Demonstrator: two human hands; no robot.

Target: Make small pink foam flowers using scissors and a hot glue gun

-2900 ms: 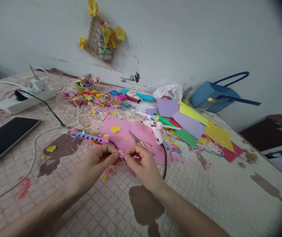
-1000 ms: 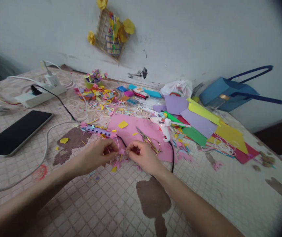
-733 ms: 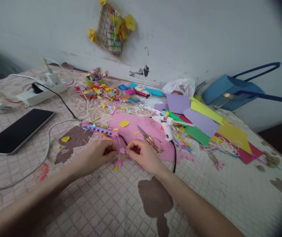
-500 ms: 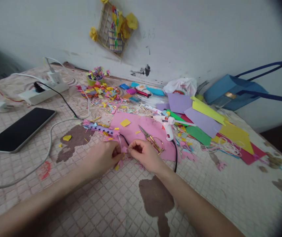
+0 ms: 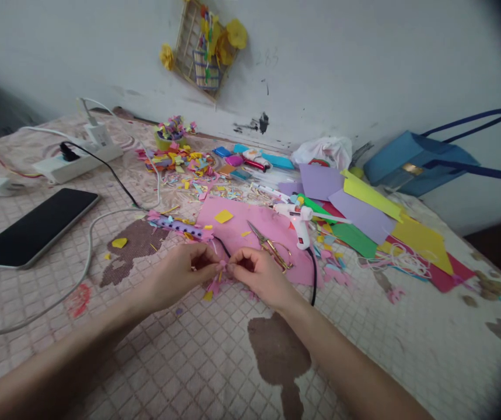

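My left hand (image 5: pixel 189 269) and my right hand (image 5: pixel 257 274) meet fingertip to fingertip over the table, both pinched on a small pink paper piece (image 5: pixel 223 265). Its shape is mostly hidden by the fingers. Pink and yellow paper scraps (image 5: pixel 212 290) lie just below the fingertips. Behind my hands rests a purple strip with dark dots (image 5: pixel 180 227). Gold-handled scissors (image 5: pixel 272 247) lie with blades part open on a pink sheet (image 5: pixel 250 211), beyond my right hand. A white glue gun (image 5: pixel 298 224) with a glue stick in its back lies at that sheet's right side.
A phone (image 5: pixel 35 227) and a power strip (image 5: pixel 79 163) with cables occupy the left. Coloured paper scraps (image 5: pixel 180 160) and a small pot (image 5: pixel 170 140) are at the back. Coloured sheets (image 5: pixel 362 216), white string (image 5: pixel 395 259) and a blue bag (image 5: pixel 417 160) lie right.
My left hand has turned, its fingers now reaching further right to the pink piece beside my right fingertips. My right hand stays nearly in place. The view has shifted slightly.
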